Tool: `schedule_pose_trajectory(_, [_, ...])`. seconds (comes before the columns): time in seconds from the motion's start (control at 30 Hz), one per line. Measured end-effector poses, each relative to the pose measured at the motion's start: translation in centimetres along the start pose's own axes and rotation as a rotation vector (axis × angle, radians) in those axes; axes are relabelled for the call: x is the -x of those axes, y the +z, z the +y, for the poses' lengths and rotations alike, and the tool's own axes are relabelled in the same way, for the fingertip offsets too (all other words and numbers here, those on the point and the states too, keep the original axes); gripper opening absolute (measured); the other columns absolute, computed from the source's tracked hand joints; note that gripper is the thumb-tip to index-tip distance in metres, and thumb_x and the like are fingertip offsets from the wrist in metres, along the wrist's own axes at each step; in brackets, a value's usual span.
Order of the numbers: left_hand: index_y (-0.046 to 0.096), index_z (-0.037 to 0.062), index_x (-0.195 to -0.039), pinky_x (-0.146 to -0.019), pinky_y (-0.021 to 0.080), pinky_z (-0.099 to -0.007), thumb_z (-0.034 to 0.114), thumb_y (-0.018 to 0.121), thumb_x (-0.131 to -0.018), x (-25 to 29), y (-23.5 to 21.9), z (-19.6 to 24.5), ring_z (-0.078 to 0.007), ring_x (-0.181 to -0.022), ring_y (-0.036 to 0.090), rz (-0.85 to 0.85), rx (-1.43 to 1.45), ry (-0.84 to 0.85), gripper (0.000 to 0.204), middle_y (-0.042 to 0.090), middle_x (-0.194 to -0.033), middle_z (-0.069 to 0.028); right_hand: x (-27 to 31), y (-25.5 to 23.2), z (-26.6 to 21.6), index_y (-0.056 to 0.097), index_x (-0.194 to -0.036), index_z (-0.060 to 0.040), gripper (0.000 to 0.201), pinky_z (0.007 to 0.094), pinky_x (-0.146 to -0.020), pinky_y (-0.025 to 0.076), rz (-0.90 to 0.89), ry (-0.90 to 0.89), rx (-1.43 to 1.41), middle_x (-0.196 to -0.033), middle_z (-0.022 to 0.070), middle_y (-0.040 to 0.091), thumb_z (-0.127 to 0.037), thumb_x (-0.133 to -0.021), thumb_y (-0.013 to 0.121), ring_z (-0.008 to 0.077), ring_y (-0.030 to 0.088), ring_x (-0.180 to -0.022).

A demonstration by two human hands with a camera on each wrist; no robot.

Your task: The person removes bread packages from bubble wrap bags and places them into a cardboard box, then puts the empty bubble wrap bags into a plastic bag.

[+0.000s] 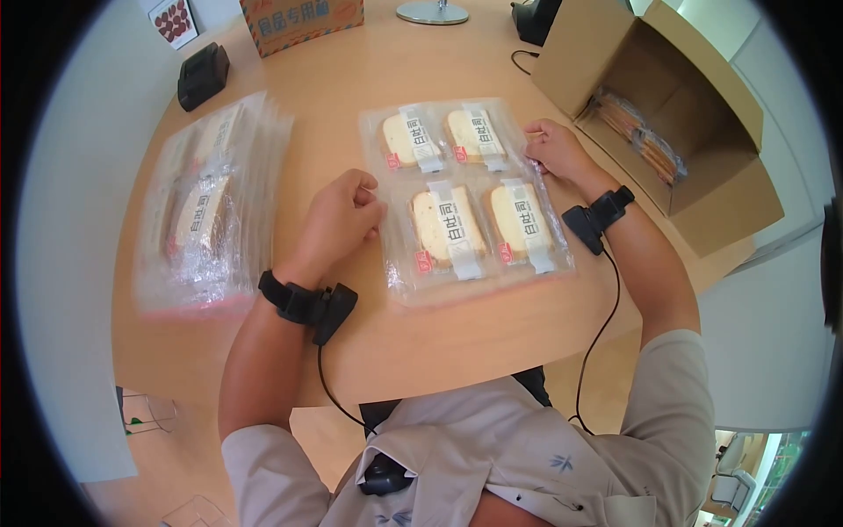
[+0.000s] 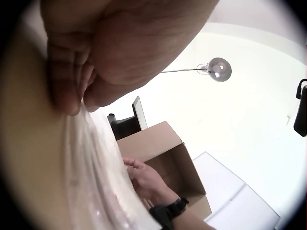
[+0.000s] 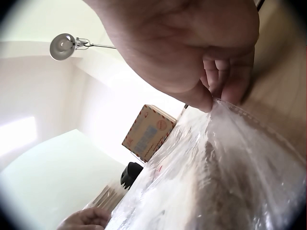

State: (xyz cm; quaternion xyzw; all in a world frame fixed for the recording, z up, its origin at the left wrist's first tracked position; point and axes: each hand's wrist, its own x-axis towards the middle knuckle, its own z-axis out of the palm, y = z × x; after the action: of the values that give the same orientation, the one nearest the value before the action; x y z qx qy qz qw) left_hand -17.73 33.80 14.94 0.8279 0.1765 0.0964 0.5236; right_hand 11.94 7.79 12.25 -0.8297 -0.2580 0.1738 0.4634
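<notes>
A clear plastic bag (image 1: 479, 178) lies on the table in front of me, with several individually wrapped slices of white toast (image 1: 448, 220) showing through it in two rows. My left hand (image 1: 338, 220) is at the bag's left edge. In the left wrist view, its thumb and fingers (image 2: 65, 98) pinch the plastic rim. On the opposite side, my right hand (image 1: 562, 154) holds the upper right edge. The right wrist view shows its thumb and finger pinching a corner of the crinkled bag (image 3: 240, 153).
Similar bags of toast (image 1: 206, 211) are stacked at the left. An open cardboard box (image 1: 702, 88) lies at the right, with wrapped items (image 1: 641, 136) inside. At the back are a printed carton (image 1: 303, 26), a lamp base (image 1: 432, 12) and a black device (image 1: 203, 76). Cables hang from both wrists.
</notes>
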Motion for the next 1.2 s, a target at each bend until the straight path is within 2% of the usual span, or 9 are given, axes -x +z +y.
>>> schedule_pose_trajectory(0.1, [0.061, -0.0033, -0.112, -0.063, 0.053, -0.03, 0.007, 0.073, -0.087, 0.6, -0.1, 0.3, -0.0168, -0.071, 0.064, 0.137, -0.313, 0.209, 0.029, 0.064, -0.091, -0.0109, 1.0, -0.9, -0.1, 0.058, -0.126, 0.0057, 0.041, 0.0288, -0.065, 0.055, 0.051, -0.049, 0.033, -0.092, 0.0089, 0.068, -0.006, -0.088, 0.07, 0.0149, 0.066, -0.075])
schedule_pose_trajectory(0.17, [0.062, -0.0013, -0.114, -0.069, 0.054, -0.0353, 0.012, 0.079, -0.08, 2.9, -0.1, 2.0, -0.0246, -0.081, 0.065, 0.065, -0.527, 0.482, 0.04, 0.064, -0.095, -0.0137, 1.9, -0.4, 0.2, 0.058, -0.125, 0.005, 0.039, 0.0283, -0.071, 0.055, 0.076, -0.13, 0.092, -0.094, 0.0078, 0.068, -0.006, -0.089, 0.069, 0.0138, 0.065, -0.08])
schedule_pose_trajectory(0.2, [0.062, -0.0013, -0.114, -0.069, 0.054, -0.0353, 0.012, 0.079, -0.08, 3.9, 0.5, 3.1, -0.0246, -0.081, 0.065, 0.059, -0.525, 0.477, 0.04, 0.064, -0.095, -0.0137, 3.5, -0.6, -0.2, 0.059, -0.124, 0.0038, 0.036, 0.0278, -0.075, 0.054, 0.123, -0.23, 0.121, -0.096, 0.007, 0.068, -0.007, -0.091, 0.068, 0.0127, 0.064, -0.084])
schedule_pose_trajectory(0.27, [0.064, 0.0005, -0.11, -0.073, 0.054, -0.0401, 0.019, 0.081, -0.075, 5.3, 1.6, 4.6, -0.0301, -0.087, 0.064, -0.136, -0.644, 0.767, 0.044, 0.063, -0.094, -0.0148, 6.6, -0.5, -1.4, 0.06, -0.123, 0.0026, 0.033, 0.0273, -0.079, 0.053, 0.17, -0.332, 0.157, -0.099, 0.0062, 0.068, -0.007, -0.092, 0.066, 0.0116, 0.064, -0.089])
schedule_pose_trajectory(0.47, [0.062, 0.0026, -0.092, -0.072, 0.052, -0.0456, 0.02, 0.073, -0.078, 4.7, 2.7, 3.8, -0.0334, -0.088, 0.064, -0.349, -0.867, 0.595, 0.025, 0.061, -0.087, -0.0139, 17.2, 0.3, -5.1, 0.063, -0.116, -0.0001, 0.024, 0.0294, -0.079, 0.053, -0.048, -0.255, 0.09, -0.101, 0.0067, 0.068, -0.006, -0.093, 0.066, 0.0144, 0.065, -0.092])
schedule_pose_trajectory(0.53, [0.062, 0.0031, -0.091, -0.072, 0.052, -0.0463, 0.018, 0.071, -0.078, 4.3, 2.3, 4.3, -0.0343, -0.086, 0.064, -0.408, -0.878, 0.578, 0.022, 0.061, -0.086, -0.0137, 19.3, 0.9, -6.6, 0.065, -0.112, -0.0028, 0.022, 0.0336, -0.077, 0.054, -0.245, -0.438, 0.298, -0.101, 0.0099, 0.068, -0.008, -0.091, 0.067, 0.0227, 0.067, -0.09])
schedule_pose_trajectory(0.63, [0.062, 0.0041, -0.091, -0.072, 0.052, -0.047, 0.016, 0.069, -0.08, 4.0, 1.9, 3.8, -0.0355, -0.082, 0.064, -0.487, -0.849, 0.569, 0.018, 0.061, -0.084, -0.0133, 20.7, 2.1, -6.7, 0.067, -0.11, -0.0057, 0.021, 0.0384, -0.076, 0.054, -0.305, -0.65, 0.435, -0.101, 0.0118, 0.067, -0.012, -0.09, 0.069, 0.0309, 0.066, -0.089])
schedule_pose_trajectory(0.97, [0.064, 0.0036, -0.087, -0.073, 0.051, -0.0461, 0.013, 0.067, -0.081, 4.1, 1.6, 3.7, -0.0365, -0.083, 0.063, -0.427, -0.739, 0.598, 0.012, 0.061, -0.083, -0.0138, 20.0, 6.3, -8.0, 0.067, -0.104, -0.0072, 0.022, 0.0408, -0.072, 0.053, -0.276, -0.714, 0.501, -0.096, 0.0104, 0.064, -0.018, -0.086, 0.074, 0.0323, 0.065, -0.086])
schedule_pose_trajectory(1.2, [0.064, 0.0035, -0.087, -0.072, 0.051, -0.0462, 0.013, 0.066, -0.082, 3.6, 1.9, 3.2, -0.0361, -0.08, 0.063, -0.415, -0.741, 0.609, 0.011, 0.06, -0.082, -0.0136, 18.5, 9.0, -9.4, 0.056, -0.084, -0.0076, 0.016, 0.0381, -0.065, 0.05, -0.19, -0.904, 0.655, -0.082, 0.0072, 0.052, -0.015, -0.082, 0.071, 0.026, 0.058, -0.078])
